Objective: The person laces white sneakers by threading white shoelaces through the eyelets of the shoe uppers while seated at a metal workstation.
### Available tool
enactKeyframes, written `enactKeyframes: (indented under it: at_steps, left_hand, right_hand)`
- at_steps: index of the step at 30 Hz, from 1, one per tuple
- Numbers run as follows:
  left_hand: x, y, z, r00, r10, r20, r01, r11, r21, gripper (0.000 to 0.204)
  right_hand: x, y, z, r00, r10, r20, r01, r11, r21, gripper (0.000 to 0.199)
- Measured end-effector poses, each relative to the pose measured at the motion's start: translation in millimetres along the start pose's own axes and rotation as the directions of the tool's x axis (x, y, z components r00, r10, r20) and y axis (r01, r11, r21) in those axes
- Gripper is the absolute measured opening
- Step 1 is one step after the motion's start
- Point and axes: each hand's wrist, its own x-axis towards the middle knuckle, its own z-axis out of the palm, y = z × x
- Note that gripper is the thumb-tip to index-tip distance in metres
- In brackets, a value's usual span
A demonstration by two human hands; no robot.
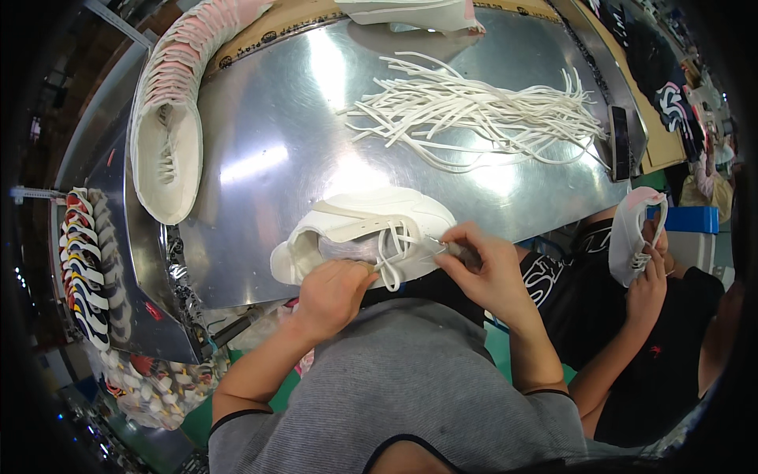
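Observation:
A white shoe upper [399, 207] lies on its side at the table's near edge, its opening toward the left. White lace [392, 251] is partly threaded through it, with loose loops hanging over the near side. My left hand [335, 291] is closed on the shoe's near edge, beside the loops. At the toe end, my right hand [488, 272] pinches thumb and forefinger together. A thin, shiny tip shows at those fingers, too small to name. Beyond the shoe lies a loose heap of white laces [482, 114].
Nested white shoe uppers [168, 158] curve along the table's left side. Another white piece [410, 14] sits at the far edge. A dark phone-like slab [620, 142] lies at right. Close on my right, a co-worker's hand [649, 284] holds a white shoe upper [632, 237].

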Motion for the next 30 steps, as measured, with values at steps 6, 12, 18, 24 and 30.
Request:
enactKeyframes:
  at_steps: [6, 12, 18, 24, 30]
  left_hand:
    - [-4.1, -1.5, -4.2, 0.994, 0.110, 0.026, -0.112, 0.992, 0.054, 0.024]
    - [-3.8, -0.5, -4.9, 0.993, 0.120, 0.020, -0.119, 0.993, -0.008, 0.026]
    - [-8.1, -1.0, -12.1, 0.985, 0.061, 0.163, -0.048, 0.995, -0.087, 0.046]
    - [22.7, 14.9, -31.4, 0.763, -0.588, 0.269, 0.644, 0.725, -0.242, 0.082]
    - [8.8, 6.6, 0.7, 0.699, -0.712, -0.066, 0.658, 0.677, -0.331, 0.045]
  right_hand:
    - [34.1, -4.8, 52.5, 0.879, -0.424, 0.217, 0.467, 0.856, -0.220, 0.025]
    - [33.8, -2.8, 48.7, 0.906, -0.403, 0.131, 0.400, 0.915, 0.051, 0.019]
    - [50.5, -38.3, 9.0, 0.923, -0.266, -0.278, 0.382, 0.711, 0.590, 0.017]
    - [50.1, -1.6, 70.3, 0.983, -0.179, -0.032, 0.175, 0.888, 0.426, 0.016]
    - [50.7, -3.5, 84.2, 0.924, -0.365, -0.115, 0.382, 0.902, 0.203, 0.017]
